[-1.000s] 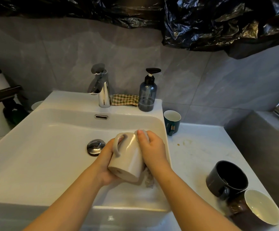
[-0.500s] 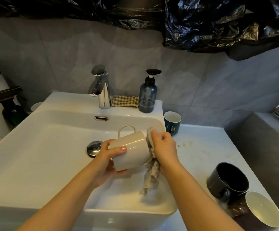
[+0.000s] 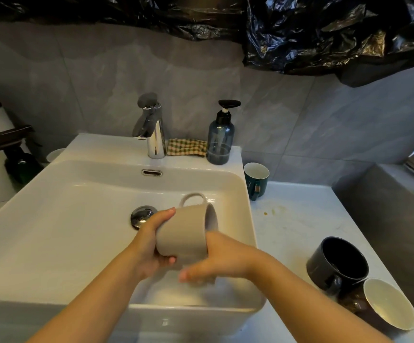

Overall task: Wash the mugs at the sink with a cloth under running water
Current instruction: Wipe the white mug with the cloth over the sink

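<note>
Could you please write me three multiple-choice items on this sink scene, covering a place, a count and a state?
1. Where is the checked cloth? A between tap and soap bottle; B atop the soap bottle; C draped over the tap.
2. How many mugs are on the counter? A one; B five; C three.
3. How does the left hand hold the beige mug? A upright; B on its side; C mouth down.
Key: A, it lies between them; C, green mug, black mug, brown mug; B, handle up, mouth facing right.
</note>
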`<state>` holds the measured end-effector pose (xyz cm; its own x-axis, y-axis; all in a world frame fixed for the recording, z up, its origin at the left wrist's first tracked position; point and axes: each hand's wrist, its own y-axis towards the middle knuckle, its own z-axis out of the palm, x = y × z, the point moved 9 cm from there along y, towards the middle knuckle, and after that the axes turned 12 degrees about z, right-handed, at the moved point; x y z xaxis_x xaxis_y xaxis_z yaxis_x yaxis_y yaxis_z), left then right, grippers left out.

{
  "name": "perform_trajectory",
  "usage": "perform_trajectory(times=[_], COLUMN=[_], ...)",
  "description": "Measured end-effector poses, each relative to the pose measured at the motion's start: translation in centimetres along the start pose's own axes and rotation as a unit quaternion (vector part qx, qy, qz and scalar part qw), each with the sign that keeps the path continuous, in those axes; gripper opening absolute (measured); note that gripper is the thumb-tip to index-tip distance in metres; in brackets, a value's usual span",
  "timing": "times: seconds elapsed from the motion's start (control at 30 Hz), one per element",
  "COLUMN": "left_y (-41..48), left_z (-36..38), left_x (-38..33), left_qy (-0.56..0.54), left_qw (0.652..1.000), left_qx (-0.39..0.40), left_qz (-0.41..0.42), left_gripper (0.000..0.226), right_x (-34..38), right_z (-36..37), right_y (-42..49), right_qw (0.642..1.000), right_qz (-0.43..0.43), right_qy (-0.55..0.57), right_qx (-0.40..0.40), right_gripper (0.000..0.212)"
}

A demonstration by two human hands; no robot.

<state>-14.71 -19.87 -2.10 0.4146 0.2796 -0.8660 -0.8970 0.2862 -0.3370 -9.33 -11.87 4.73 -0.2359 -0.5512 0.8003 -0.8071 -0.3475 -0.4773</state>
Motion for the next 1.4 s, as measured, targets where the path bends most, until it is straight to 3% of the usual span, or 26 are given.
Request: perform_trajectory(times=[0.03,0.1,0.17,0.23,0.3,0.33,0.37,0.43,0.47,0.5,0.57,0.63,0.67,0.73,0.8,0.87,0.9,0.97,1.03,1.1,1.17,1.23,1.3,1.33,1.4], left_y=[-0.1,-0.1,0.0,0.2,0.4,0.6,0.7,0.7,0.8,0.7,0.5,0.1,0.0,0.2,0.2,0.2,0.2,-0.3,-0.9,-1.0,-0.8,-0.6,0.0,0.3,0.5], left_z=[0.2,0.6,0.8,0.9,0.8,0.8,0.8,0.9,0.7,0.5,0.1,-0.2,-0.1,0.1,0.3,0.3,0.2,0.6,1.2,1.9,2.7,3.5,3.7,3.6,3.7], left_x=[0.2,0.3,0.2,0.2,0.1,-0.2,-0.6,-1.4,-1.6,-1.6,-0.7,0.1,0.2,0.0,-0.9,-2.0,-2.7,-4.1,-4.7,-4.5,-3.8,-3.5,-3.4,-3.5,-3.5], left_qy=[0.021,0.048,0.052,0.043,0.029,0.028,0.029,0.035,0.032,0.030,0.037,0.030,0.017,-0.011,-0.030,-0.029,-0.011,0.048,0.095,0.120,0.110,0.035,0.001,0.013,0.049], left_qw=[1.000,0.998,0.998,0.998,0.999,0.998,0.997,0.992,0.991,0.992,0.997,0.999,0.999,0.999,0.996,0.991,0.986,0.968,0.951,0.950,0.968,0.987,0.996,0.997,0.997], left_qx=[0.019,0.041,0.044,0.035,0.029,0.031,0.033,0.033,0.028,0.019,-0.001,-0.020,-0.025,-0.036,-0.039,-0.028,-0.013,0.023,0.054,0.077,0.110,0.120,0.079,0.055,0.019], left_qz=[-0.009,-0.013,-0.004,0.003,0.025,0.045,0.070,0.118,0.128,0.122,0.072,0.023,0.016,0.030,0.072,0.131,0.168,0.244,0.288,0.277,0.198,0.103,0.047,0.046,0.062], left_gripper=[0.040,0.045,0.040,0.036,0.034,0.034,0.034,0.043,0.047,0.047,0.036,0.029,0.030,0.031,0.028,0.025,0.037,0.053,0.057,0.055,0.045,0.040,0.053,0.052,0.037], right_x=[-0.6,-0.5,-0.1,-0.6,-1.2,-1.0,-0.8,-0.2,0.1,0.3,0.1,0.1,0.3,1.8,2.0,0.2,-0.7,-1.8,-1.8,-1.7,-1.6,-0.7,-0.1,0.2,0.1], right_z=[0.1,-0.8,-0.7,-0.8,-0.9,-0.7,-0.9,-1.1,-0.8,-0.5,0.9,1.3,0.5,-1.3,-1.5,-1.4,-1.1,-0.3,-0.6,-1.5,-2.7,-3.4,-3.1,-3.0,-2.4], right_y=[0.2,0.2,-0.1,0.4,0.7,0.7,0.7,0.5,0.4,0.2,0.0,0.0,0.1,-0.4,0.1,1.1,1.4,1.7,1.1,0.4,-0.2,-0.7,-0.6,-0.5,-0.3], right_qw=[0.993,0.932,0.904,0.943,0.988,0.994,0.981,0.908,0.877,0.873,0.934,0.997,0.993,0.939,0.936,0.977,0.985,0.949,0.900,0.904,0.938,0.978,0.978,0.971,0.975], right_qz=[0.004,-0.046,-0.083,-0.056,-0.001,0.010,0.005,-0.010,-0.017,-0.025,-0.011,-0.022,-0.034,-0.089,-0.099,-0.031,0.008,0.041,0.035,0.026,0.012,0.011,0.018,0.013,0.013], right_qy=[-0.111,-0.332,-0.379,-0.278,-0.068,0.055,0.183,0.418,0.479,0.484,0.355,0.075,-0.071,-0.255,-0.246,-0.069,0.058,0.302,0.432,0.423,0.329,0.132,-0.064,-0.103,-0.066], right_qx=[-0.026,-0.142,-0.177,-0.174,-0.136,-0.096,-0.059,0.012,0.038,0.052,0.039,-0.025,-0.088,-0.213,-0.230,-0.198,-0.163,-0.077,-0.034,-0.054,-0.106,-0.158,-0.196,-0.214,-0.213], right_gripper=[0.053,0.069,0.068,0.060,0.051,0.049,0.047,0.040,0.039,0.043,0.056,0.058,0.056,0.050,0.045,0.044,0.045,0.047,0.035,0.027,0.026,0.025,0.024,0.023,0.023])
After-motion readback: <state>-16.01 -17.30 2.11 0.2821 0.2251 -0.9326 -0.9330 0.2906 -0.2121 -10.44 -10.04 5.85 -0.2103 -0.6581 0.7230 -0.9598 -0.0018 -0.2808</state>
